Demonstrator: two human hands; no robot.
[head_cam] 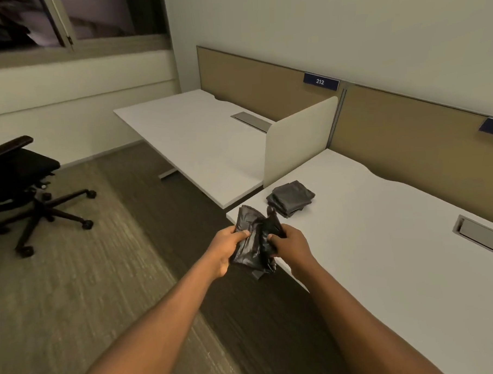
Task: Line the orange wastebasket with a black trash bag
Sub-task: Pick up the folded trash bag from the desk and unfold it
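Office chair [22, 179]: stands on the carpet at far left, well apart from the work and playing no part in it.
Far worktop [198, 138]: bare white surface beyond a divider panel [299, 136].
Left hand [228, 249]: closed on the left edge of the black trash bag [256, 243], thumb on top, pinching the plastic so the layers can be drawn apart.
Black trash bag: crumpled and partly unfolded, held in the air between both hands, just over the corner of the near worktop [383, 251].
Right hand [289, 245]: closed on the bag's right edge, opposing the left; the two grips likely pull outward to find the mouth.
Stack of folded bags [291, 197]: lies on the near worktop just beyond the hands, kept within reach as the supply.
Orange wastebasket: not in view, so lining has not begun.
Step, as I judge it: opening the bag out.
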